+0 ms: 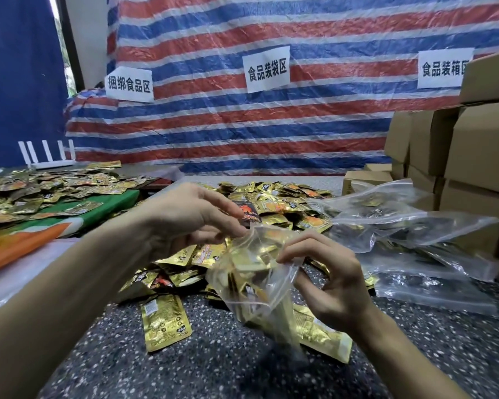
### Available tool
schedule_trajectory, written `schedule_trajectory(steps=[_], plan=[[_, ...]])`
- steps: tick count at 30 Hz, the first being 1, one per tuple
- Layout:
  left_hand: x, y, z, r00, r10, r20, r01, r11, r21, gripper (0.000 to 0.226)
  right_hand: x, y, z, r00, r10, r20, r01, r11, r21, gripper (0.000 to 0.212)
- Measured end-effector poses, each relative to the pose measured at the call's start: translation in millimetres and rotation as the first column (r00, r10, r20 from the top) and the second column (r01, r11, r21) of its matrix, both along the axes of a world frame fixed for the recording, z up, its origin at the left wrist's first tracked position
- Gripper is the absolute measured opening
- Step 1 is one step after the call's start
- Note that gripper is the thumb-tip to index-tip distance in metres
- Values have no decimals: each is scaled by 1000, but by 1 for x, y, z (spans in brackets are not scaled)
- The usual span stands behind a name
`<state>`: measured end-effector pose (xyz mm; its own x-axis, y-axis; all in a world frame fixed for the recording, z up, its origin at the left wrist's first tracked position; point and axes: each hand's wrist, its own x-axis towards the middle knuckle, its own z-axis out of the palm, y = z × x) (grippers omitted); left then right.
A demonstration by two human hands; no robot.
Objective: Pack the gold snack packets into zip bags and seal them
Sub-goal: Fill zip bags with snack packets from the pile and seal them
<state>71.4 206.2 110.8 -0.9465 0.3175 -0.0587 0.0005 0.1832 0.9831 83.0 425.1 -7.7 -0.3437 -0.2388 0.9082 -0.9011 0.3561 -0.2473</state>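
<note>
at frame centre the left hand (pixel 190 223) and the right hand (pixel 332 286) both pinch the top edge of a clear zip bag (pixel 274 300) holding gold snack packets (pixel 244 272), above the speckled table (pixel 213 364).

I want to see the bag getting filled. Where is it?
Head view, middle: the zip bag is held by the left hand and right hand over the speckled table, in front of the gold packet pile.
</note>
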Motion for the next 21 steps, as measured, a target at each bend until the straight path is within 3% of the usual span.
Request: schedule_trajectory(steps=[2,4,5,7,10,12,14,16,19,21], plan=[[1,0,-1,994,43,-100,-55,991,-119,33,0,0,0,1000,-3,4,3,1000,-3,12],[5,-2,-7,984,-2,-175,-66,922,-381,53,0,-1,-1,1000,-21,5,21,1000,-10,14],[8,-3,-11,987,-45,-155,-38,868,-496,61,-1,-1,-1,1000,-30,6,30,999,-13,15],[13,-6,-18,991,-123,-51,68,802,-594,48,0,-2,-1,1000,-28,3,28,999,-20,11],[12,-12,-18,992,-87,-90,30,863,-505,17,1,-2,0,1000,-17,9,18,999,-35,12],[6,-16,-11,979,29,-203,-98,937,-336,14,2,1,2,1000,-24,4,24,998,-49,12],[0,-14,-2,960,78,-268,-126,978,-166,13,3,4,5,999,-36,-24,34,997,-73,12],[-5,-9,4,963,-4,-270,-29,993,-116,9,3,6,8,998,-45,-54,40,995,-94,12],[-15,-5,7,958,-264,-113,255,963,-83,31,2,8,9,997,-46,-61,39,993,-108,12],[-25,-4,1,955,-285,-78,287,958,9,39,1,7,7,998,-47,-41,42,992,-121,13]])
